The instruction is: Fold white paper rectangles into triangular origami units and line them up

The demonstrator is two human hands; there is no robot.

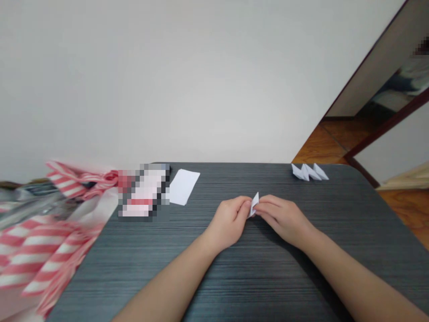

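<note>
A small piece of folded white paper (255, 202) is pinched between my two hands, just above the dark table. My left hand (232, 220) grips its left side, with the thumb on top. From the right, the closed fingers of my right hand (284, 218) hold the other side. One pointed corner of the paper sticks up between the fingertips; its lower part is partly hidden. Several folded white paper pieces (310, 172) stand in a row at the table's far right. Flat white paper sheets (184, 186) lie at the far left.
The dark wood-grain table (234, 286) reaches a white wall (214, 80) at its far edge. A pixelated, phone-like object (144, 190) lies left of the sheets. Red-and-white striped cloth (43, 250) is heaped beside the table's left edge. A doorway and wooden floor (321, 141) show at right.
</note>
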